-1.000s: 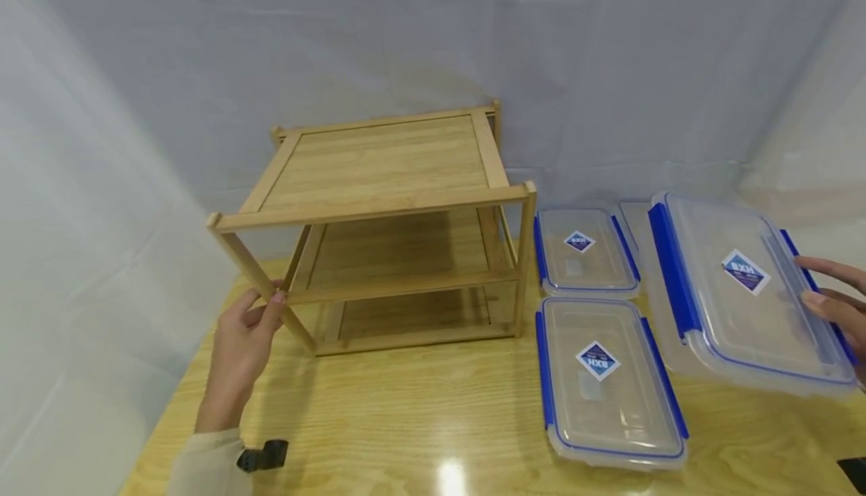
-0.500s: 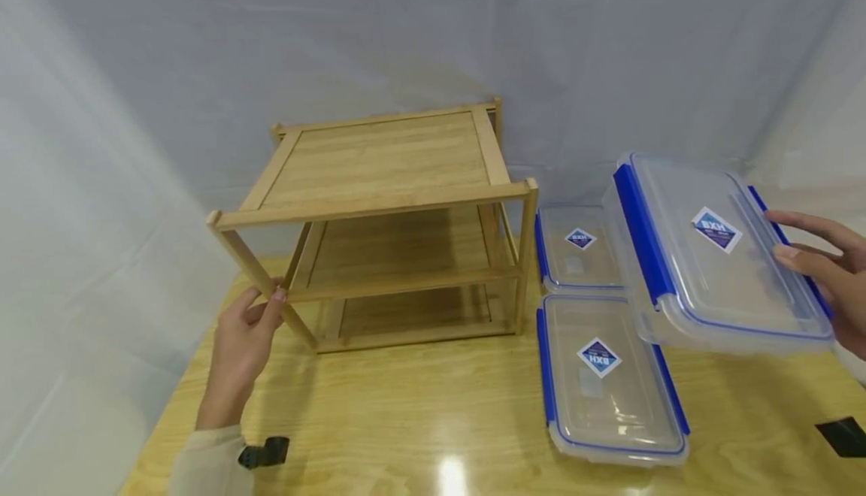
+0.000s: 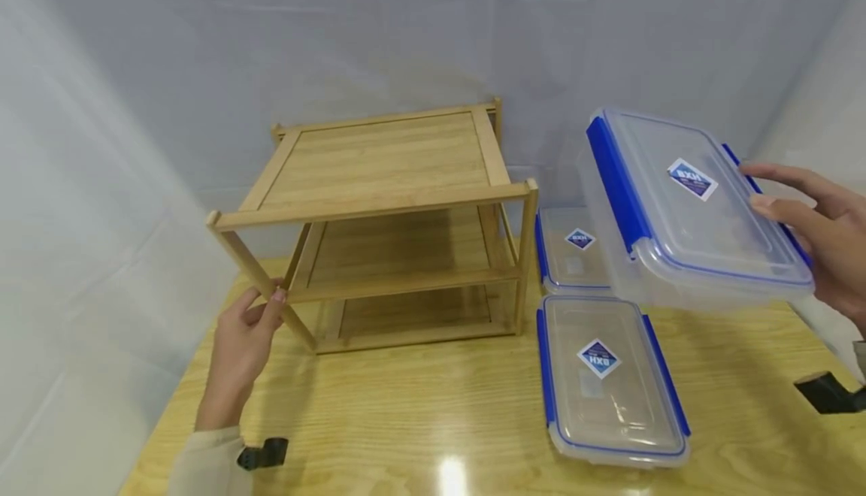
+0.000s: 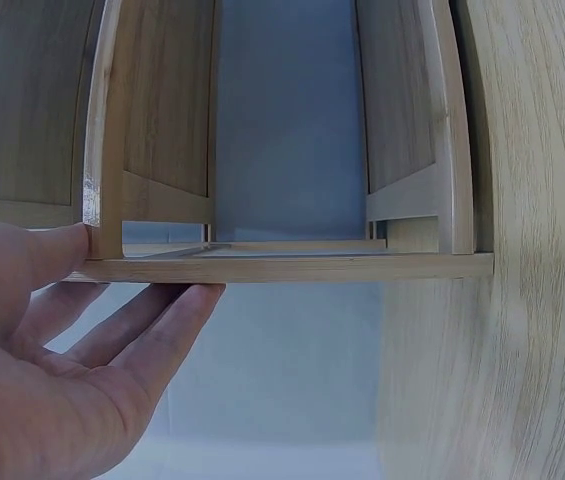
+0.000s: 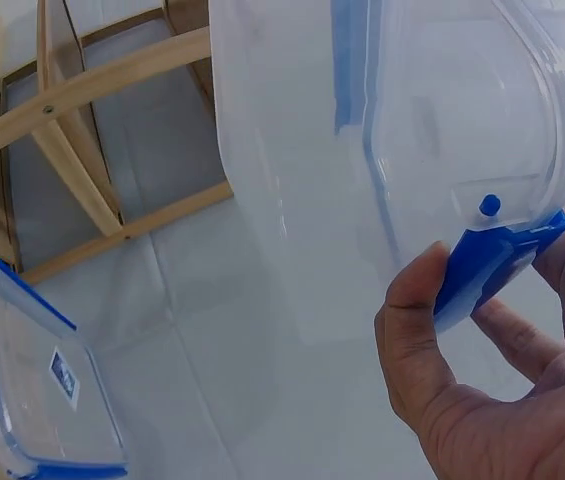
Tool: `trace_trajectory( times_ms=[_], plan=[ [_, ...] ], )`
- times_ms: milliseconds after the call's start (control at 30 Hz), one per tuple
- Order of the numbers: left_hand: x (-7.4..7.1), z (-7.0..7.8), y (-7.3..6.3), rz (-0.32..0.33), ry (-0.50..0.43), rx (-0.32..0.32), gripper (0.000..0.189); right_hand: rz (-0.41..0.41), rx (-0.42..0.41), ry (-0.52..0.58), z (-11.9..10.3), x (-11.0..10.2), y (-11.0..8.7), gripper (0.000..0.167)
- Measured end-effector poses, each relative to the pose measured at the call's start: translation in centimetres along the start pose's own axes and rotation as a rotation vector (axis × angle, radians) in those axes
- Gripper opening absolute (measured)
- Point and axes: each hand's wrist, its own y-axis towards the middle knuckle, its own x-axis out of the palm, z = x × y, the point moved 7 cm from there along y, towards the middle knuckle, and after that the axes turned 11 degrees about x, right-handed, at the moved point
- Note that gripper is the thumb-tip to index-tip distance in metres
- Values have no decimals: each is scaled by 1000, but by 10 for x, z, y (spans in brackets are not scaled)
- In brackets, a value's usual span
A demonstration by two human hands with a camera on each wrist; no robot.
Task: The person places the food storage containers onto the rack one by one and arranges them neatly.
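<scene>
Here, your right hand [image 3: 835, 237], fingers pinching a blue-clipped box [image 3: 704, 218] by its edge, aloft over the table [image 3: 406, 421], right of the wooden rack [image 3: 386, 161], your left hand [image 3: 243, 342] pinching its near-left post [image 3: 246, 259].

Left hand [image 3: 243, 338] at lower left, forearm reaching forward, light sleeve [image 3: 210, 466] ending at the wrist; thumb and fingers pinching. Left wrist view: thumb on one side, fingers extended on the other. Right hand [image 3: 835, 237] raised at right edge, thumb and index finger pointing inward; right wrist view shows digits bent, gripping.
</scene>
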Motion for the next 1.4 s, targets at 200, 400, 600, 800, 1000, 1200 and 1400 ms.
trace_trajectory(
  times_ms=[200,400,600,800,1000,1200,1400],
  plan=[
    [0,0,-1,2,1,-2,56,-39,54,14,-11,11,14,42],
    [0,1,-1,-5,1,-5,57,-57,114,57,-18,19,24,43],
    [-2,0,-2,-8,1,-12,58,-82,152,54,-28,33,35,43],
    [-4,2,-1,-3,6,2,56,-80,182,89,-40,51,47,43],
    [-3,4,1,-3,12,1,55,-111,193,94,-55,69,61,43],
    [0,4,0,-7,0,3,55,-131,225,95,-64,89,68,44],
    [0,4,0,-8,3,6,55,-173,252,90,-72,112,78,42]
  ],
)
